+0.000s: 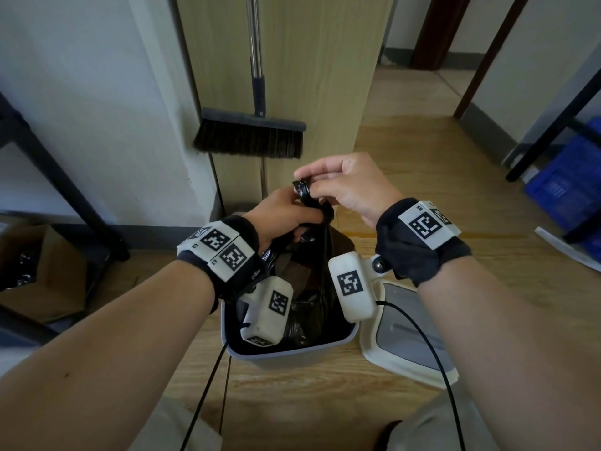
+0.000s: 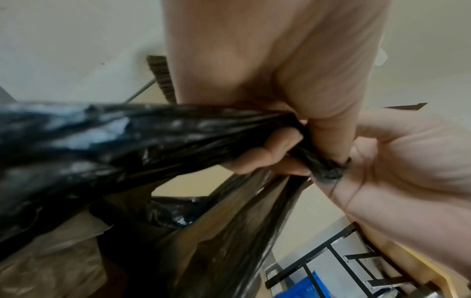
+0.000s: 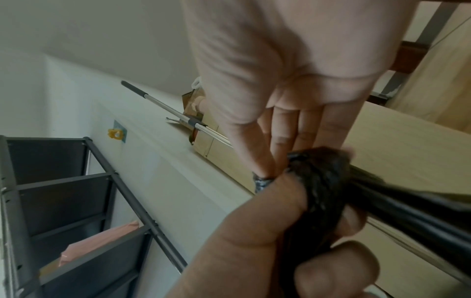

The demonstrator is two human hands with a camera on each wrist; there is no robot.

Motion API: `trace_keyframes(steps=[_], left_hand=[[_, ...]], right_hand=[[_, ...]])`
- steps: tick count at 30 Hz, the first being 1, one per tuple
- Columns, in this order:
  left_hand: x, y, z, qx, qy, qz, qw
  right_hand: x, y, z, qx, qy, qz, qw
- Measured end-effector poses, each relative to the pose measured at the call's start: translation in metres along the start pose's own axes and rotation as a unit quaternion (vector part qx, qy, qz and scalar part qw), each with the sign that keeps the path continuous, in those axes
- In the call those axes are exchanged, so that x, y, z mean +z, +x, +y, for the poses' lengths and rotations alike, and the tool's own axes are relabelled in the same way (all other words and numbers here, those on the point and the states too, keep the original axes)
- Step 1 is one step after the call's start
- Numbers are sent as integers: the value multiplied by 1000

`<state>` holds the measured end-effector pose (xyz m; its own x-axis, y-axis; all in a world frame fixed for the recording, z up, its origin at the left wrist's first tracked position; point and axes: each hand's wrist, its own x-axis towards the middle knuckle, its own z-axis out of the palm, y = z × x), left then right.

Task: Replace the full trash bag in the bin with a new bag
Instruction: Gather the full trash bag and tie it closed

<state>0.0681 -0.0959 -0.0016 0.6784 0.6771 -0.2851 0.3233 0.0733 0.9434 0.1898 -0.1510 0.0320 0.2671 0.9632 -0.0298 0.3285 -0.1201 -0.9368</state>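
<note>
A full black trash bag (image 1: pixel 313 281) stands in a grey bin (image 1: pixel 286 354) on the floor. Its top is gathered into a twisted neck (image 1: pixel 307 198) above the bin. My left hand (image 1: pixel 286 209) grips that neck from the left, fingers curled round the plastic (image 2: pixel 300 153). My right hand (image 1: pixel 338 185) pinches the tip of the twisted end from above. In the right wrist view the plastic (image 3: pixel 318 181) wraps over the left thumb while the right fingers (image 3: pixel 277 145) reach down to it. Brown paper waste shows inside the bag (image 2: pixel 63 252).
The bin's white and grey lid (image 1: pixel 409 340) lies on the wooden floor right of the bin. A broom (image 1: pixel 250 131) leans on a wooden panel behind it. A cardboard box (image 1: pixel 42 271) and black shelf frame (image 1: pixel 58 177) stand left; blue crate (image 1: pixel 566 183) right.
</note>
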Motion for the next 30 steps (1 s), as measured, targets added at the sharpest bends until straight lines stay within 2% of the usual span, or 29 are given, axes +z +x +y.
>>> trace_keyframes(steps=[6, 12, 21, 30], left_hand=[[-2, 6, -5, -61, 1, 47, 997], [-5, 1, -3, -67, -34, 79, 994], [-15, -1, -6, -78, -17, 91, 993], [-21, -6, -11, -84, 8, 79, 993]], right_hand=[[-9, 1, 5, 21, 5, 55, 998], [-1, -4, 12, 117, -7, -1, 993], [12, -4, 17, 139, 38, 3, 990], [20, -5, 18, 144, 12, -15, 989]])
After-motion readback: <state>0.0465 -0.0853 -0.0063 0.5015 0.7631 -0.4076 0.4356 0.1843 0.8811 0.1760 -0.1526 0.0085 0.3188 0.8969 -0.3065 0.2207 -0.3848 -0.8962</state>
